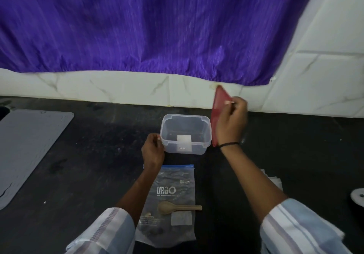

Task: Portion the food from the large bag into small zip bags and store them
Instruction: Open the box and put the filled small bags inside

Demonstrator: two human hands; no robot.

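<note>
A clear plastic container (185, 133) stands open on the dark counter, with a white label on its front wall. My left hand (152, 151) grips its left rim. My right hand (230, 121) holds the red lid (217, 106) tilted on edge just right of the container. In front of the container lies the large clear zip bag (169, 194) with a blue seal and a little dark food at its bottom. A wooden spoon (177, 208) rests on the bag.
A grey mat (29, 145) covers the counter at the left. Purple cloth (157, 27) hangs over the white tiled wall behind. A small stack of clear zip bags (274, 181) and a white round object (358, 196) lie at the right.
</note>
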